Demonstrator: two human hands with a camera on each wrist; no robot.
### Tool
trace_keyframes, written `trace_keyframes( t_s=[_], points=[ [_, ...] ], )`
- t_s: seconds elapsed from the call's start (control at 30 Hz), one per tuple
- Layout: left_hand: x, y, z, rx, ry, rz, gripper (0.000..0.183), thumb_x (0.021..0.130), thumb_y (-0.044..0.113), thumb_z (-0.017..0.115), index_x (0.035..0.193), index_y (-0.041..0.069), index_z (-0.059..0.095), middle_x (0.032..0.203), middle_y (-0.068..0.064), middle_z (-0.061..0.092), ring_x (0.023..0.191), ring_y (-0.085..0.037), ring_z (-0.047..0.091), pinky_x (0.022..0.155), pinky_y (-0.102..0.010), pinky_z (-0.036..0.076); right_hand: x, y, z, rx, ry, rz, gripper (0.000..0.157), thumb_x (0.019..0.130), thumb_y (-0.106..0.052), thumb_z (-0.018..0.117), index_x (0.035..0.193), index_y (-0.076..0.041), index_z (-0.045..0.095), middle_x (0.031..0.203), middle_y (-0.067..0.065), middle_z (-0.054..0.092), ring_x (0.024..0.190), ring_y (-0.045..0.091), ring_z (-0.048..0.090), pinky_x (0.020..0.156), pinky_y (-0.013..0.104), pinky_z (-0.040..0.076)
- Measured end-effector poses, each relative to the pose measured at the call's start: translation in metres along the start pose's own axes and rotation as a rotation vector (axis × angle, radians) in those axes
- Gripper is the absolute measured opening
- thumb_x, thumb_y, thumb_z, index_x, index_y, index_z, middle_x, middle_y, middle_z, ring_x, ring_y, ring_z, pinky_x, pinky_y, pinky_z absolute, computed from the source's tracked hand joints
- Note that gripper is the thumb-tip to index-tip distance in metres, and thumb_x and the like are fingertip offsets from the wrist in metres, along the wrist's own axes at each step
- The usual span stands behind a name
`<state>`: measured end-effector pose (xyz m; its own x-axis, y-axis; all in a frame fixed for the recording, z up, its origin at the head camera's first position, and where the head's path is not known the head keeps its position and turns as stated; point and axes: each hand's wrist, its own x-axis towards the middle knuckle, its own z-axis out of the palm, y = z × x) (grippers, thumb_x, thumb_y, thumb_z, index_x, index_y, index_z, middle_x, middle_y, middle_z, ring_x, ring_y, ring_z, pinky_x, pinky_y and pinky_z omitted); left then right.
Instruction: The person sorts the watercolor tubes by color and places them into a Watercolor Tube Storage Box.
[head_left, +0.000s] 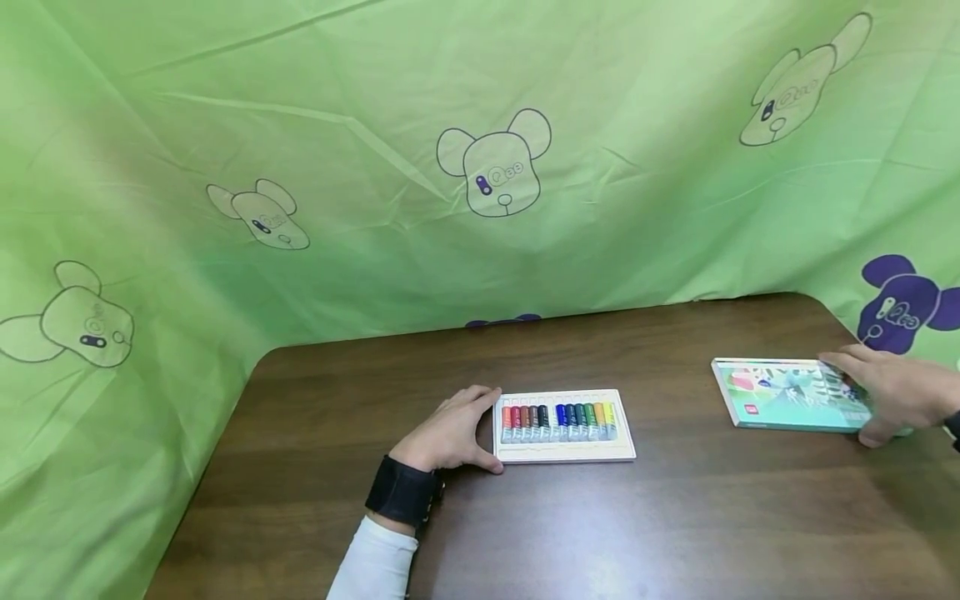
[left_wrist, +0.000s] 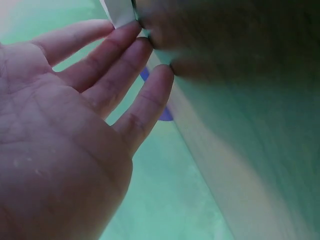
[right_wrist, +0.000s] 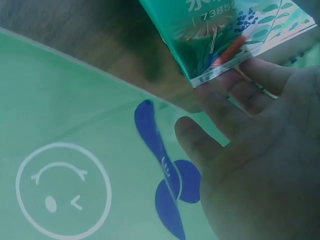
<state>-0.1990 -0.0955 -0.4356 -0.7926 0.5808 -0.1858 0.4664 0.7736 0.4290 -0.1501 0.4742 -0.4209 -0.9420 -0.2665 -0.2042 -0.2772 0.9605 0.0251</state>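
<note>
In the head view, a white tray [head_left: 562, 453] of paint tubes lies flat on the table, its small tubes [head_left: 558, 423] in a row of several colours. My left hand [head_left: 450, 433] holds the tray's left end, thumb at the near corner and fingers at the far corner. A sliver of white tray edge [left_wrist: 119, 11] shows at the fingertips in the left wrist view. Farther right, my right hand [head_left: 900, 390] grips the right end of a green illustrated paint box [head_left: 795, 396]. Printed characters and a white edge of that box show in the right wrist view.
The brown wooden table [head_left: 300, 467] has rounded far corners. A green cloth [head_left: 360, 250] printed with bear-head shapes hangs behind and around it. The tray and the box lie apart, with bare tabletop between them.
</note>
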Motion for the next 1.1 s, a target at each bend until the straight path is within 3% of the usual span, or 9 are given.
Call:
trace_keyframes(
  t_s=[0.17, 0.37, 0.53, 0.9, 1.1],
  points=[
    [0.002, 0.000, 0.000, 0.018, 0.030, 0.046, 0.101, 0.058, 0.047, 0.083, 0.143, 0.010, 0.043, 0.140, -0.001, 0.044, 0.128, -0.019, 0.040, 0.106, -0.038, 0.035, -0.003, -0.015, 0.003, 0.011, 0.076, -0.057, 0.114, 0.036, -0.059, 0.081, 0.124, 0.003, 0.046, 0.115, 0.016, 0.055, 0.099, 0.031, 0.053, 0.080, 0.046, 0.046],
    [0.004, -0.003, 0.003, 0.022, 0.072, 0.111, 0.094, 0.054, 0.045, 0.084, 0.133, 0.009, 0.048, 0.128, 0.001, 0.050, 0.118, -0.015, 0.044, 0.103, -0.033, 0.036, -0.004, -0.031, 0.008, 0.034, 0.154, -0.103, 0.109, 0.037, -0.062, 0.081, 0.122, -0.002, 0.049, 0.113, 0.010, 0.056, 0.102, 0.030, 0.052, 0.082, 0.048, 0.044],
    [0.003, -0.003, 0.004, 0.021, 0.070, 0.115, 0.093, 0.053, 0.044, 0.084, 0.131, 0.009, 0.048, 0.126, 0.001, 0.051, 0.116, -0.014, 0.044, 0.104, -0.034, 0.035, -0.005, -0.047, 0.009, 0.022, 0.257, -0.154, 0.108, 0.034, -0.065, 0.080, 0.121, -0.006, 0.052, 0.112, 0.005, 0.057, 0.100, 0.025, 0.053, 0.080, 0.046, 0.045],
    [0.000, -0.004, 0.002, 0.060, 0.096, 0.123, 0.096, 0.049, 0.048, 0.086, 0.130, 0.010, 0.050, 0.126, 0.002, 0.052, 0.115, -0.015, 0.045, 0.104, -0.034, 0.034, 0.000, -0.088, -0.006, 0.071, 0.162, -0.146, 0.110, 0.041, -0.075, 0.072, 0.128, -0.010, 0.052, 0.114, -0.003, 0.052, 0.101, 0.017, 0.048, 0.074, 0.037, 0.048],
    [-0.001, -0.002, 0.002, 0.047, 0.082, 0.103, 0.097, 0.049, 0.052, 0.085, 0.129, 0.010, 0.050, 0.123, 0.002, 0.053, 0.114, -0.015, 0.045, 0.104, -0.035, 0.035, 0.003, -0.105, -0.003, 0.089, 0.192, -0.152, 0.108, 0.043, -0.080, 0.068, 0.125, -0.011, 0.054, 0.100, -0.014, 0.047, 0.096, 0.011, 0.045, 0.071, 0.033, 0.046]
  ],
)
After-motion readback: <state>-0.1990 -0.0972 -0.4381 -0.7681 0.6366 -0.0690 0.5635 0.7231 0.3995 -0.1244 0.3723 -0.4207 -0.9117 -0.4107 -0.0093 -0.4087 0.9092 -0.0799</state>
